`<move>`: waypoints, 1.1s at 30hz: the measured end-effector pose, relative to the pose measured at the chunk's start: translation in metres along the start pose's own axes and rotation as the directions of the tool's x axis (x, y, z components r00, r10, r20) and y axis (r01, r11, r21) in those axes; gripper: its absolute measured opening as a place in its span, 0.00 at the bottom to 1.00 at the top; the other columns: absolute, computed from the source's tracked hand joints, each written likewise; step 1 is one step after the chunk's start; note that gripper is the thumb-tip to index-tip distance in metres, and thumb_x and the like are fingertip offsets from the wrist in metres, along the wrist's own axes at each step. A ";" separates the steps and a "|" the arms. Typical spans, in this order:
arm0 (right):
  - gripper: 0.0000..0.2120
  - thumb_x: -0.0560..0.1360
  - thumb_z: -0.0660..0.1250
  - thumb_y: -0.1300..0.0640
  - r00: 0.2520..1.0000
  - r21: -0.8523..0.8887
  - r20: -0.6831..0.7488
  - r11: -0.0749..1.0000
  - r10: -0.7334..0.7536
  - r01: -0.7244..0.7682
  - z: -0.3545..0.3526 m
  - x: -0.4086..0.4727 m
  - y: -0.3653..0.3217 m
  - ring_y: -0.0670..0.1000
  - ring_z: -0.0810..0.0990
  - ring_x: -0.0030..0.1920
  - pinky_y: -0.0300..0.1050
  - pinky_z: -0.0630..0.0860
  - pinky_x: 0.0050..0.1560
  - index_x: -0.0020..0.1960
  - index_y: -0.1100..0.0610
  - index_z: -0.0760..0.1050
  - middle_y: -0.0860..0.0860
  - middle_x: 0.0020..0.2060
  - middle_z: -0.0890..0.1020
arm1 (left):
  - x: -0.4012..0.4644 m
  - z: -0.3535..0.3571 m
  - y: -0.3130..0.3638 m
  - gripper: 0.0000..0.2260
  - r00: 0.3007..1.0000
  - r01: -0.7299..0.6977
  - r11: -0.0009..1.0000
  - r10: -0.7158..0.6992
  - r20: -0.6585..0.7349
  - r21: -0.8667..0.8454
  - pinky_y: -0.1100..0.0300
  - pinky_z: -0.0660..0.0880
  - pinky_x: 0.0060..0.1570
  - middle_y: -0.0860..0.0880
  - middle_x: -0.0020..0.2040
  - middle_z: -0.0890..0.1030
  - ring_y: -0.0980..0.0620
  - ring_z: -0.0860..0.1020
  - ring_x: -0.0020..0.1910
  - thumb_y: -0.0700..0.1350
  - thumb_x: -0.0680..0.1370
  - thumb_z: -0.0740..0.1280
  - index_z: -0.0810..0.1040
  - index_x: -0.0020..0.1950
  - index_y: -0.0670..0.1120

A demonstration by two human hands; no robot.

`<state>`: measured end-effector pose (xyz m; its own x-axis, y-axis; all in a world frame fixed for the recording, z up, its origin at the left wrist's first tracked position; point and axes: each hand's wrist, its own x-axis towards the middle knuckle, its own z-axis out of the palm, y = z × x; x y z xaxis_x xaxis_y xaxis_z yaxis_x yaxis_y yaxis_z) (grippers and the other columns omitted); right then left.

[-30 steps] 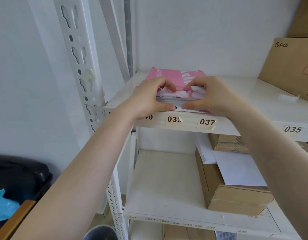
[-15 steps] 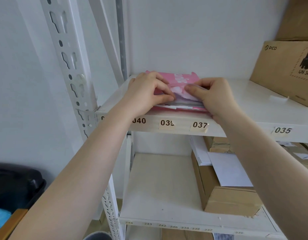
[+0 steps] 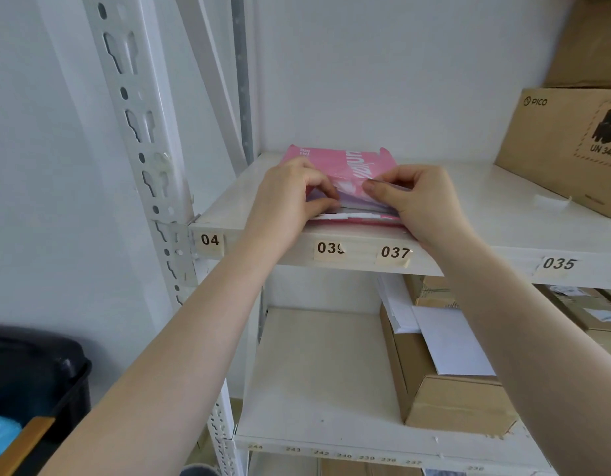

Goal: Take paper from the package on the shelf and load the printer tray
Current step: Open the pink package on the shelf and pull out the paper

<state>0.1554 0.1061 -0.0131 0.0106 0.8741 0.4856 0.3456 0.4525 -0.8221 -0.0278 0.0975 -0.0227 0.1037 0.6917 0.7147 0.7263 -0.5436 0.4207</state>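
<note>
Wrapper (image 3: 345,166) flap was lifted further than a second earlier, pinched by left hand (image 3: 290,197) and right hand (image 3: 421,201) grips on shelf (image 3: 228,207); sheets (image 3: 338,214) exposed, none extracted yet.

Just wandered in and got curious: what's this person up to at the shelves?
A person is getting paper out of a pink package lying on the upper shelf. The left hand and the right hand are both at its torn front end, pinching the wrapper and the white sheets showing beneath. No paper has come out yet, and no printer is in view.
</note>
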 end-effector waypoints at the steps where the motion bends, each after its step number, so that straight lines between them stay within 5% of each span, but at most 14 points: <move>1: 0.09 0.68 0.75 0.54 1.000 0.002 0.000 1.000 0.002 -0.002 0.000 0.000 0.000 0.48 0.77 0.36 0.43 0.74 0.42 0.41 0.60 0.83 0.55 0.36 0.82 | 0.000 0.000 0.000 0.04 1.000 0.001 1.000 -0.001 0.005 0.001 0.70 0.65 0.40 0.50 0.41 0.78 0.58 0.71 0.38 0.45 0.67 0.76 0.85 0.39 0.48; 4: 0.09 0.68 0.75 0.53 1.000 0.004 0.001 1.000 0.005 -0.005 0.000 -0.001 0.000 0.48 0.77 0.36 0.43 0.73 0.42 0.41 0.60 0.83 0.54 0.35 0.82 | 0.000 0.000 0.000 0.03 1.000 0.006 1.000 -0.006 0.021 0.001 0.72 0.64 0.40 0.50 0.42 0.78 0.60 0.70 0.38 0.44 0.68 0.76 0.84 0.38 0.46; 9: 0.08 0.68 0.74 0.54 1.000 0.012 0.001 1.000 0.000 0.000 0.000 -0.002 -0.002 0.48 0.76 0.36 0.42 0.72 0.42 0.41 0.60 0.83 0.53 0.34 0.81 | -0.002 0.002 0.002 0.05 1.000 0.021 0.999 -0.020 -0.013 0.050 0.58 0.70 0.44 0.53 0.47 0.80 0.54 0.75 0.47 0.48 0.70 0.74 0.83 0.38 0.47; 16: 0.06 0.68 0.75 0.54 1.000 0.032 -0.008 0.999 0.012 -0.012 0.000 -0.002 -0.004 0.48 0.75 0.35 0.42 0.71 0.41 0.38 0.57 0.82 0.52 0.33 0.79 | -0.001 0.006 0.007 0.06 0.996 0.003 0.979 0.015 -0.088 0.202 0.52 0.70 0.49 0.56 0.49 0.82 0.47 0.75 0.50 0.50 0.71 0.72 0.82 0.38 0.49; 21: 0.07 0.68 0.75 0.55 1.000 0.034 -0.004 0.999 0.015 -0.015 -0.002 -0.002 -0.007 0.48 0.75 0.35 0.42 0.72 0.40 0.40 0.59 0.82 0.53 0.34 0.80 | -0.002 0.006 0.011 0.04 0.997 0.027 0.988 -0.015 -0.080 0.153 0.50 0.70 0.52 0.57 0.52 0.82 0.47 0.75 0.52 0.48 0.72 0.70 0.82 0.37 0.51; 26: 0.05 0.68 0.75 0.54 1.000 0.008 0.004 1.000 -0.005 0.005 -0.003 0.002 -0.010 0.45 0.72 0.29 0.38 0.68 0.34 0.38 0.55 0.82 0.51 0.30 0.78 | 0.000 0.005 0.013 0.05 0.995 0.018 0.985 0.000 -0.104 0.174 0.51 0.70 0.51 0.57 0.53 0.81 0.48 0.76 0.51 0.49 0.71 0.70 0.83 0.38 0.50; 33: 0.08 0.67 0.76 0.54 0.999 -0.071 0.024 0.997 -0.042 0.044 -0.012 -0.002 -0.015 0.47 0.75 0.35 0.42 0.72 0.41 0.43 0.58 0.82 0.52 0.35 0.81 | -0.020 0.003 0.014 0.07 0.950 -0.116 0.969 0.172 -0.261 0.218 0.61 0.56 0.55 0.58 0.54 0.80 0.51 0.70 0.58 0.53 0.72 0.70 0.83 0.37 0.52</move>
<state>0.1612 0.0956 0.0023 -0.0268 0.8583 0.5125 0.4114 0.4767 -0.7768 -0.0177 0.0782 -0.0329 0.0465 0.4393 0.8971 0.8402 -0.5030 0.2028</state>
